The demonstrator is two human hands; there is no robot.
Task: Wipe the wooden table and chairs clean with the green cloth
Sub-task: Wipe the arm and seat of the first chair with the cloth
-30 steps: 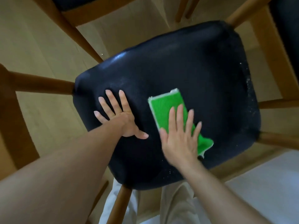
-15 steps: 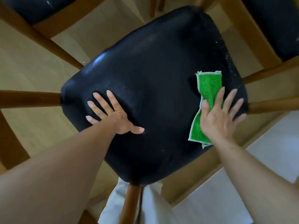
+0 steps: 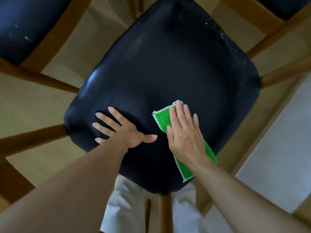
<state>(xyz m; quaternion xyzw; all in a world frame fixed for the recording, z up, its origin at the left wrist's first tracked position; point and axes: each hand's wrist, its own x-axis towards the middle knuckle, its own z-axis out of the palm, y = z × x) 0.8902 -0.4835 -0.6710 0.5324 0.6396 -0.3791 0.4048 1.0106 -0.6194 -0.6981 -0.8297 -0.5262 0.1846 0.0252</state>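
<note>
Part of a second dark seat point(image 3: 25, 26) shows at the upper left, cut off by the frame. Left hand point(image 3: 124, 132) lies flat, fingers spread, on the black chair seat point(image 3: 168, 68). Right hand point(image 3: 185, 133) presses flat on the green cloth point(image 3: 162, 121), hiding its middle; the cloth's near end overhangs the seat's edge. White specks dot the seat's right edge point(image 3: 235, 52).

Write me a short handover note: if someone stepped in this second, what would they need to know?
Left hand: flat, fingers spread, pressing the black chair seat to steady it.
Right hand: flat on the green cloth, pressing it onto the seat's near right part.
Done: cannot tell how much of the seat is wiped.
Left: white specks show along the far right edge; the wooden chair frame, the neighbouring chairs and the table, which is out of view.
</note>
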